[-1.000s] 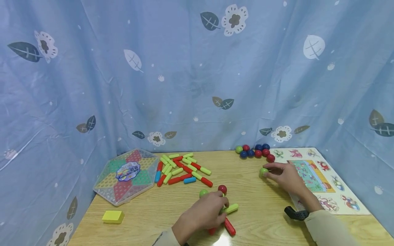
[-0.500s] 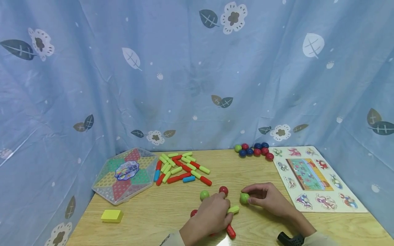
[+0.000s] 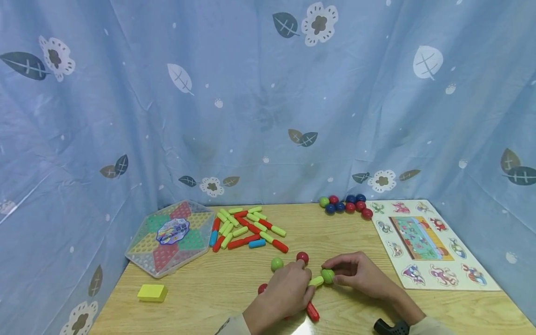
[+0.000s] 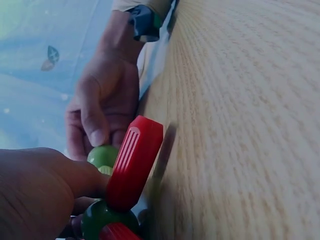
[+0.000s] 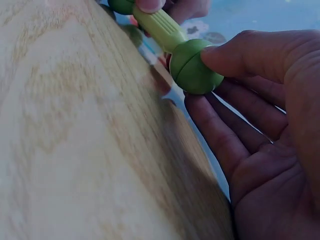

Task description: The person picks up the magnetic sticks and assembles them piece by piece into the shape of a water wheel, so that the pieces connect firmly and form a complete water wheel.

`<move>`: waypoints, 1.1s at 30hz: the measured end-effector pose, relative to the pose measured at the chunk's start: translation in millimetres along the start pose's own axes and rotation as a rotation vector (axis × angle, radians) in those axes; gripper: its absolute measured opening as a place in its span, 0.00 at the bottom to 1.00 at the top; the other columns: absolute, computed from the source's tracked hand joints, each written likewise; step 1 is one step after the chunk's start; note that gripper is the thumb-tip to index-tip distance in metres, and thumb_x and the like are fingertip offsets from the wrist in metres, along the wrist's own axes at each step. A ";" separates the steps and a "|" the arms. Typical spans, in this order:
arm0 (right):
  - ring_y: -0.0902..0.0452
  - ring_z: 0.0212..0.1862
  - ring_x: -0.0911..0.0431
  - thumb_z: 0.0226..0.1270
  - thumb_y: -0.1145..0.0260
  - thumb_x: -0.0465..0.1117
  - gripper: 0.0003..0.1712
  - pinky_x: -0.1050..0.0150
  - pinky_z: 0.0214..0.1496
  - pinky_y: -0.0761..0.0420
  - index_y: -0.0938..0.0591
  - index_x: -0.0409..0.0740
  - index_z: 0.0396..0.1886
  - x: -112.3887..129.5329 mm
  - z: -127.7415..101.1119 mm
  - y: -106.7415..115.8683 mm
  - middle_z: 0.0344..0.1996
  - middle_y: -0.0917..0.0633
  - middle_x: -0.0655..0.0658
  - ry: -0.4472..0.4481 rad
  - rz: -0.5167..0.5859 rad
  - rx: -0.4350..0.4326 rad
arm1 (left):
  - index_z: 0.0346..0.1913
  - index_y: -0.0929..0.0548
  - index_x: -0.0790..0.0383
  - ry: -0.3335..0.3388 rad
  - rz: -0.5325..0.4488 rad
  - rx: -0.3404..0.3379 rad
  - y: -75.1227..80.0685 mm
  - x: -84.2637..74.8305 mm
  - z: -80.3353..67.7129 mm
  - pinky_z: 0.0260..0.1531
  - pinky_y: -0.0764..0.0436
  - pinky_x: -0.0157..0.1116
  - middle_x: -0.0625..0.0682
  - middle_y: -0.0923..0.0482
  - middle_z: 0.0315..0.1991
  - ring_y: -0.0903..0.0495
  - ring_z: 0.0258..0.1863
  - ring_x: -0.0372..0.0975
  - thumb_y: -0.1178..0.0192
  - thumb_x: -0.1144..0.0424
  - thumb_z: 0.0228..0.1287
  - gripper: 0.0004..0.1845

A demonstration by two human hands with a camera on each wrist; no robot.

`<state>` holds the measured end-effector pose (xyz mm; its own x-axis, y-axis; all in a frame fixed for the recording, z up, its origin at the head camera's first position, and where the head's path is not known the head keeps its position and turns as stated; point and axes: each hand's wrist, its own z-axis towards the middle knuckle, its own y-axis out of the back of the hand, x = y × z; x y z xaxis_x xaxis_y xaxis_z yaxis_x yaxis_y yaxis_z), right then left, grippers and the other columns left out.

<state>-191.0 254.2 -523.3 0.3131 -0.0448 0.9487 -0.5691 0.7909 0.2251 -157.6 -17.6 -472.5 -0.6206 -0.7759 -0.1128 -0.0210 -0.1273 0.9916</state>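
Note:
My right hand (image 3: 364, 275) pinches a green ball (image 3: 328, 276) between thumb and fingers. In the right wrist view this ball (image 5: 192, 70) meets the end of a yellow-green stick (image 5: 161, 29). My left hand (image 3: 289, 289) holds the built ball-and-stick piece from above, its fingers at the stick's inner end. A green hub ball (image 4: 102, 220) shows below the left hand in the left wrist view, with a red stick (image 4: 134, 165) rising from it. Around that hand lie a red ball (image 3: 302, 258), a green ball (image 3: 277, 264) and a partly hidden red ball (image 3: 262, 288).
Several red, yellow-green and blue sticks (image 3: 244, 243) lie at the back middle, several balls (image 3: 350, 207) at the back right. A hexagonal game board (image 3: 167, 260) and a yellow block (image 3: 152, 293) are left; a picture puzzle board (image 3: 423, 274) is right.
My right hand has carried the green ball leftward and nearer to me, from beside the puzzle board to the yellow-green stick's end. The left hand has stayed nearly in place.

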 end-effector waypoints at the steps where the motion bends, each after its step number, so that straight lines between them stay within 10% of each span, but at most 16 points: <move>1: 0.10 0.60 0.58 0.75 0.30 0.27 0.19 0.63 0.60 0.11 0.15 0.30 0.63 0.1 0.5 -0.7 0.60 0.15 0.22 0.003 -0.001 0.000 | 0.38 0.11 0.53 0.000 -0.011 0.005 1.3 1.0 -0.3 0.28 0.24 0.31 0.44 0.24 0.35 0.28 0.30 0.33 0.30 0.48 0.76 0.13; 13: 0.11 0.59 0.60 0.74 0.26 0.33 0.18 0.67 0.61 0.14 0.12 0.36 0.61 5.8 1.0 3.9 0.58 0.09 0.34 -0.025 -0.201 -0.095 | 0.48 0.09 0.49 -0.106 -0.187 0.106 23.5 23.1 -4.8 0.44 0.21 0.26 0.39 0.20 0.42 0.28 0.37 0.28 0.24 0.63 0.65 0.11; 25: 0.09 0.55 0.59 0.79 0.31 0.30 0.20 0.68 0.53 0.11 0.17 0.29 0.66 14.6 -23.2 93.0 0.58 0.08 0.44 -0.016 -0.285 -0.451 | 0.45 0.08 0.49 -0.127 -0.184 0.087 21.1 22.3 -6.0 0.39 0.24 0.24 0.38 0.21 0.39 0.30 0.34 0.27 0.24 0.58 0.70 0.05; 33: 0.14 0.52 0.75 0.80 0.28 0.41 0.23 0.77 0.50 0.15 0.15 0.36 0.68 -0.3 -19.4 141.0 0.57 0.07 0.52 -0.172 -0.414 -0.598 | 0.43 0.08 0.48 -0.098 -0.164 0.073 17.6 16.7 -3.1 0.33 0.27 0.25 0.39 0.21 0.35 0.31 0.31 0.27 0.24 0.52 0.70 0.07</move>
<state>-256.6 377.5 -496.1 0.2607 -0.4671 0.8449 0.0952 0.8834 0.4589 -166.0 -34.7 -457.2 -0.6774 -0.6844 -0.2697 -0.1826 -0.1988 0.9629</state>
